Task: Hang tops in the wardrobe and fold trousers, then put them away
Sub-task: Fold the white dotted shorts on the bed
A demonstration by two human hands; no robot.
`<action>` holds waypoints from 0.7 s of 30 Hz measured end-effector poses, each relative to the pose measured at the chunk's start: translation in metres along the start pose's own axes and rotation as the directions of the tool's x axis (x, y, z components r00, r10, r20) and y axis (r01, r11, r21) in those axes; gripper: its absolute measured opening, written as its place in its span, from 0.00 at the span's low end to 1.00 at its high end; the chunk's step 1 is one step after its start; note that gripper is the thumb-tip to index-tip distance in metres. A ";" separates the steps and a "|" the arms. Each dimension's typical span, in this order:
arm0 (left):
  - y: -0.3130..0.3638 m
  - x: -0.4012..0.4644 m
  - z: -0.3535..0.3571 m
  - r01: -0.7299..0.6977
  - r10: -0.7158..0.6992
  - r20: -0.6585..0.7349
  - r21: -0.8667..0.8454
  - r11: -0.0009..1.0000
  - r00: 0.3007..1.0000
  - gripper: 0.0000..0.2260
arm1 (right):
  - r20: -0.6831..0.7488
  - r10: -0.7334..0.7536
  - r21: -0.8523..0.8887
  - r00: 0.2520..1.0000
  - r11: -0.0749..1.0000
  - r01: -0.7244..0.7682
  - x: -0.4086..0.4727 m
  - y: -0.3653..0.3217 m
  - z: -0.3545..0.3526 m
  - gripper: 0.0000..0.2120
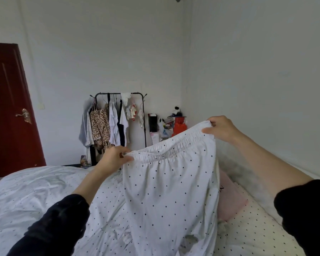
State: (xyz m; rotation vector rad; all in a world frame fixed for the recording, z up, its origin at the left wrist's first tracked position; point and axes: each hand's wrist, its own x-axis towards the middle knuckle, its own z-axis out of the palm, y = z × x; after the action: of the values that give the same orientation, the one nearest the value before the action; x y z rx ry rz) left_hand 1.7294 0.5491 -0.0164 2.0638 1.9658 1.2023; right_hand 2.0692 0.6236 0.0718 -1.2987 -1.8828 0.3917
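The trousers [171, 185] are white with small dark dots. They have a stretchy, crinkled waistband at the top. They hang up in the air over the bed [35, 193], and the legs drop down until the cloth meets the bed cover. The waistband slants: it is low on the left side and high on the right side.

The left hand [113, 156] pinches the left end of the waistband between the thumb and the curled fingers. The right hand [221, 129] pinches the right end the same way, with the thumb in front and the fingers bent over the top edge. Both arms wear dark sleeves pushed up.

The bed cover is white with dots too, and it is wrinkly. A pink pillow [229, 202] lies just beside the trousers on the right, next to the wall. The wall runs close along the right edge of the bed.

Past the far edge of the bed there is open floor. A black clothes rack [118, 93] stands by the back wall with tops hanging on it. A dark red door [9, 108] is on the left. Some boxes and bags [166, 126] sit in the corner.
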 end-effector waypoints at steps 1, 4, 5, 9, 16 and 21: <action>-0.001 0.000 -0.002 0.031 -0.032 -0.005 -0.052 0.998 0.999 0.11 | 0.013 0.007 0.007 1.000 1.000 -0.007 0.000 0.002 -0.001 0.14; -0.002 0.005 -0.014 0.161 -0.159 0.024 -0.216 0.963 0.987 0.11 | 0.031 0.039 0.099 0.999 0.994 -0.042 -0.003 0.004 -0.007 0.07; -0.002 0.007 -0.020 0.199 -0.196 0.039 -0.258 0.945 0.980 0.11 | 0.034 0.050 0.130 0.998 0.990 -0.054 -0.003 0.005 -0.010 0.06; -0.001 0.013 -0.034 0.233 -0.242 0.021 -0.357 0.904 0.970 0.13 | 0.084 0.099 0.177 0.992 0.978 -0.113 -0.008 0.001 -0.020 0.06; 0.020 0.043 -0.056 0.200 -0.277 -0.159 -0.380 0.903 0.948 0.17 | 0.060 0.078 0.209 0.995 0.974 -0.089 0.010 -0.030 -0.027 0.08; 0.076 0.103 -0.126 0.029 -0.147 -0.382 -0.299 0.954 0.913 0.12 | -0.192 0.000 0.184 0.981 0.982 0.036 0.060 -0.085 -0.071 0.04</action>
State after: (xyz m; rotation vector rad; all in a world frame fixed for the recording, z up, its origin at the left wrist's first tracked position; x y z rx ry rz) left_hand 1.7122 0.5657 0.1614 1.6669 1.8543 1.8846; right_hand 2.0589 0.6279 0.1970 -1.1504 -1.6540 0.4085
